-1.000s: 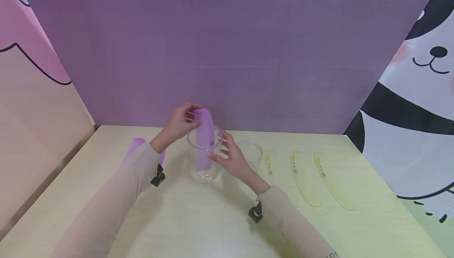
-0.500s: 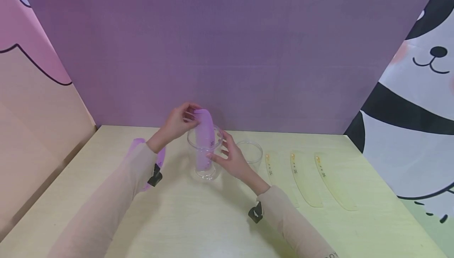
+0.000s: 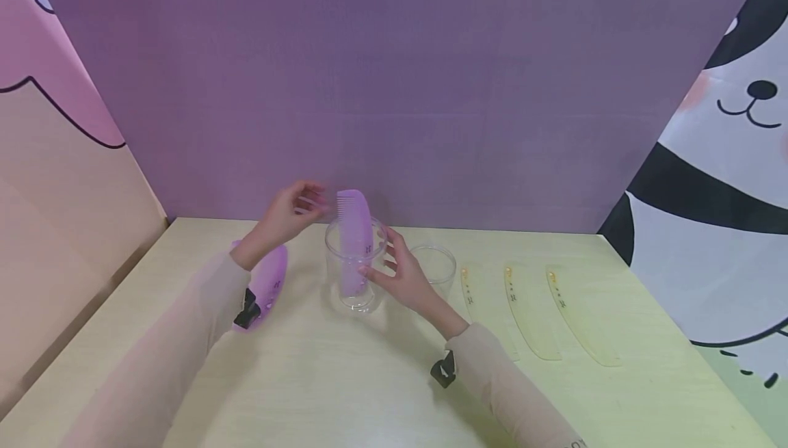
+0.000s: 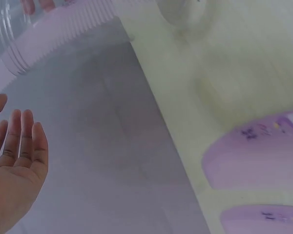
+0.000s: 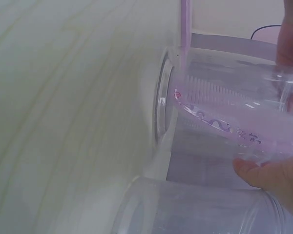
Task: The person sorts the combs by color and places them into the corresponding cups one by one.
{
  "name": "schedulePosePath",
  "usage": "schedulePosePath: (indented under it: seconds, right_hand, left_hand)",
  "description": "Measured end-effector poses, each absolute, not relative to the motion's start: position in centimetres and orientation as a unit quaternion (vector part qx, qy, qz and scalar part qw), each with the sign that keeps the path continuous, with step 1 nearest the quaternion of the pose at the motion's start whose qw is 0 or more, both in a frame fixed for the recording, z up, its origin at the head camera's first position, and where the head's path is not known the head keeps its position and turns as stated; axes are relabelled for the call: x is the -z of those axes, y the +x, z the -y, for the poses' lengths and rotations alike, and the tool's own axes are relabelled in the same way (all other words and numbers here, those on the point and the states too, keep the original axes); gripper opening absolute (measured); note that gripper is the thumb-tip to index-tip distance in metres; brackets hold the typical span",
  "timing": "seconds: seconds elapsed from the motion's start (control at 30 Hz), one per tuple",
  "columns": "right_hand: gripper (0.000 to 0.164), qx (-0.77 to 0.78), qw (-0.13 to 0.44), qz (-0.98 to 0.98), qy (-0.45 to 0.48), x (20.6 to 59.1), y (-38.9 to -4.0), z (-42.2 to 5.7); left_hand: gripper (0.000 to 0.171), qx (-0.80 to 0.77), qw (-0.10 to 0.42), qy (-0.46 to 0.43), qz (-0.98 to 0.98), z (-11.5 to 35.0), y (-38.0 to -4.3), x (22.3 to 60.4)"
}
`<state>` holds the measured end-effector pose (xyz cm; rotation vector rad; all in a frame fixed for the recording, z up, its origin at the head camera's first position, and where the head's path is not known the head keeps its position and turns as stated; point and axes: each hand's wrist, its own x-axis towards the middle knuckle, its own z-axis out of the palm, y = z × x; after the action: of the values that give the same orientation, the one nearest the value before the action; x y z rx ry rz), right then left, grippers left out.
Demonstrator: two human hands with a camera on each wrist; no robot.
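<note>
Inside clr cup (image 3: 333,271) stands curved lt purp comb (image 3: 356,221).

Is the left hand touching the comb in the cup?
Apart. The head view shows a narrow strip of backdrop between the left hand and the teeth of the comb.

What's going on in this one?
A person's right-hand grip holds a clear cup with a purple comb standing in it. The left-hand grip is open beside that comb, not touching it. More purple combs lie to the left; a second clear cup and three yellow combs are to the right.
</note>
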<state>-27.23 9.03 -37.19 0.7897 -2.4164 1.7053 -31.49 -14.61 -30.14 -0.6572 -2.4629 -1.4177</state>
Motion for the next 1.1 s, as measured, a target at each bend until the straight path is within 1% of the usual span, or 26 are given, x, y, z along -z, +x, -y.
schedulePosePath:
  seconds: [0.17, 0.33, 0.53, 0.77, 0.97, 1.1]
  right_hand:
    - [0.077, -0.562, 0.026, 0.787, 0.255, 36.7, -26.9, -9.0]
    - [0.077, -0.563, 0.012, 0.785, 0.257, 34.9, -25.5, -9.0]
    - [0.076, -0.558, 0.010, 0.791, 0.252, 34.0, -24.7, -8.9]
    - [0.075, -0.557, 0.014, 0.789, 0.258, 34.1, -24.8, -8.9]
    - [0.075, -0.556, 0.014, 0.790, 0.258, 34.1, -24.8, -8.9]
    - [0.076, -0.557, 0.027, 0.788, 0.261, 35.8, -26.1, -9.0]
  left_hand:
    - [0.035, 0.483, 0.101, -0.210, 0.844, 15.9, -31.2, 31.1]
    - [0.037, 0.475, 0.093, -0.197, 0.853, 17.2, -31.3, 32.9]
    - [0.039, 0.445, 0.083, -0.172, 0.875, 18.8, -31.3, 35.2]
    - [0.036, 0.417, 0.070, -0.146, 0.894, 20.5, -31.1, 37.0]
    - [0.043, 0.385, 0.051, -0.121, 0.914, 21.6, -30.7, 37.9]
    - [0.048, 0.366, 0.036, -0.102, 0.924, 22.3, -31.1, 38.8]
